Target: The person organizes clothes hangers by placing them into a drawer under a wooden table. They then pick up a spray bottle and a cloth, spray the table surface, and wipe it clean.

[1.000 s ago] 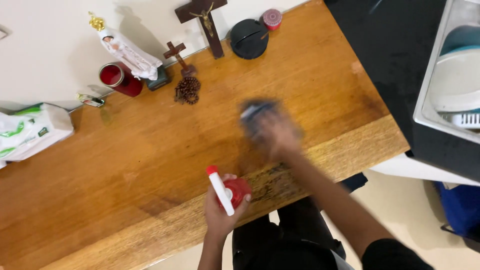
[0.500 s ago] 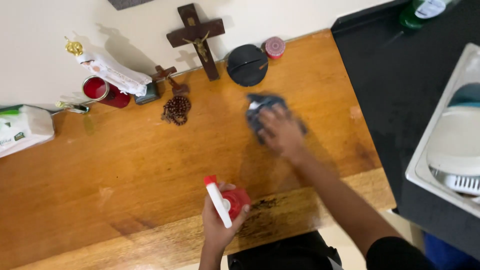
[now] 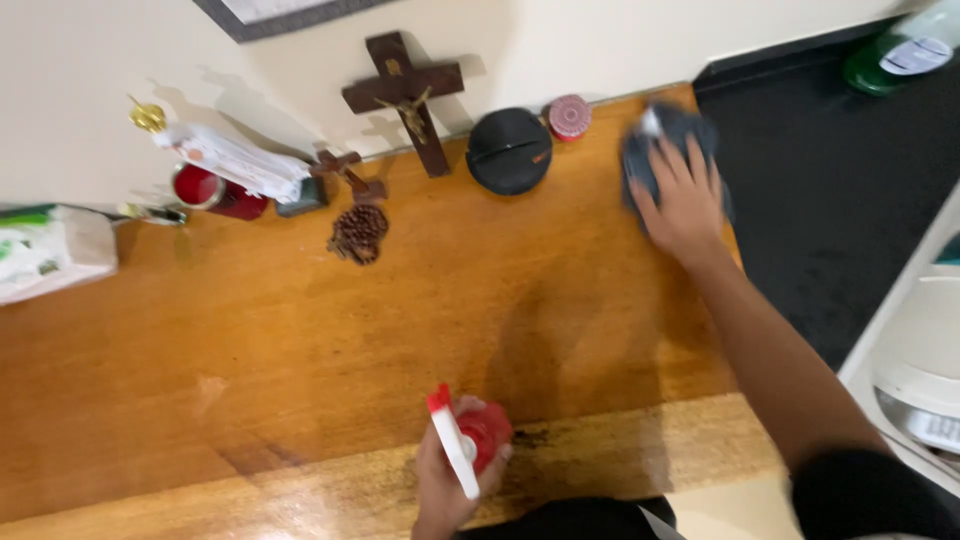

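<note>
My right hand point(image 3: 683, 203) presses flat, fingers spread, on a dark grey cloth point(image 3: 645, 150) at the far right corner of the wooden tabletop point(image 3: 300, 330). My left hand point(image 3: 452, 480) grips a red spray bottle with a white trigger point(image 3: 465, 445) over the table's near edge. Both hands are apart, with bare wood between them.
Along the wall stand a wooden crucifix point(image 3: 408, 95), a small cross point(image 3: 345, 172), a bead rosary point(image 3: 357, 233), a black round case point(image 3: 510, 150), a small red lid point(image 3: 570, 116), a red candle cup point(image 3: 205, 190), a white figurine point(image 3: 235, 160) and a packet point(image 3: 45, 250). A dark counter point(image 3: 830, 190) adjoins on the right.
My right hand has slid the cloth from the table's middle out to the far right corner. The left hand keeps holding the spray bottle near the front edge.
</note>
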